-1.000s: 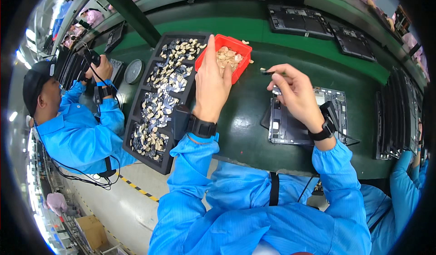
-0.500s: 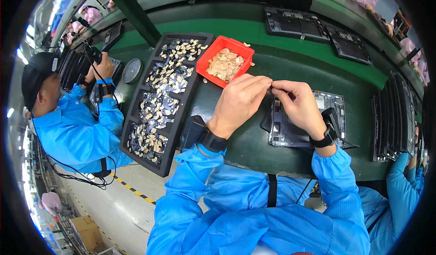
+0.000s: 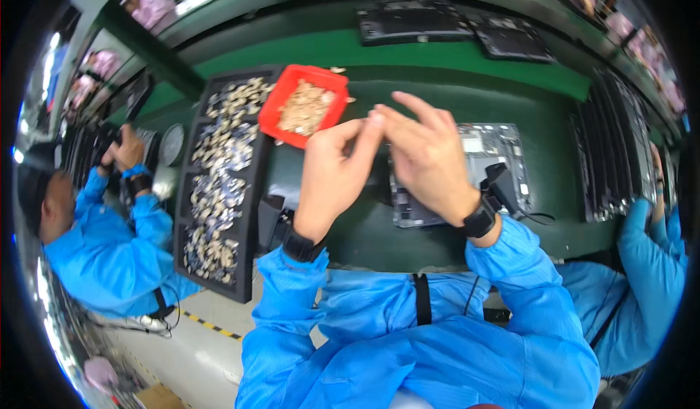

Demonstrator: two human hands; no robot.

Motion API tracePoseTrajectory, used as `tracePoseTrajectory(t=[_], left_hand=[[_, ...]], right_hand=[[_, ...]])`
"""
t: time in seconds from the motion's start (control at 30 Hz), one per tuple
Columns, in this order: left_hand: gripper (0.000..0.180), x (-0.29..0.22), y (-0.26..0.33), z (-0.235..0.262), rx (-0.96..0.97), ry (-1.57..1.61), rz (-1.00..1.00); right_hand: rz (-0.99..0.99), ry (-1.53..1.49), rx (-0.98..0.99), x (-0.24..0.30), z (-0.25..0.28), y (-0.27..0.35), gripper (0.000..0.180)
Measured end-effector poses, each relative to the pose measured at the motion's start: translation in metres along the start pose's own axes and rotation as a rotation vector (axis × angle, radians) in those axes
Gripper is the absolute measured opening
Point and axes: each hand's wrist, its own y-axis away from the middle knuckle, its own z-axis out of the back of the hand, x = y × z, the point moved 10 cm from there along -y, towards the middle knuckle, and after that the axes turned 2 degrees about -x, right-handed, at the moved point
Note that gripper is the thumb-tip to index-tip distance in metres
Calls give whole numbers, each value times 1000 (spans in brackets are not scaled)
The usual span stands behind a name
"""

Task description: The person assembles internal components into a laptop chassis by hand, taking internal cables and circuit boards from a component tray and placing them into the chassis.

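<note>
Overhead, green desk along a factory line, coworkers in blue alongside. Left hand and right hand meeting fingertip to fingertip above the flat grey panel; grip contents too small to tell. Red tray just left.

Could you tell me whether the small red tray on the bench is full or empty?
Partly full: the red tray holds a heap of small pale parts across its middle, with red floor showing around them.
</note>
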Motion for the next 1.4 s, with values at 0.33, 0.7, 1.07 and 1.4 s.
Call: tracePoseTrajectory(t=[0.33,0.7,1.07,1.4], left_hand=[[22,-72,24,-143,671,52,-316],[34,-41,7,-199,677,-399,-691],[35,-30,27,-174,596,-284,-601],[36,-25,36,-164,550,-209,-623]], right_hand=[[-902,-1067,-421,-99,78,123,21],[-1081,-410,-67,-147,115,162,17],[-1104,-348,205,-144,63,155,15],[-1086,-328,244,-142,58,154,14]])
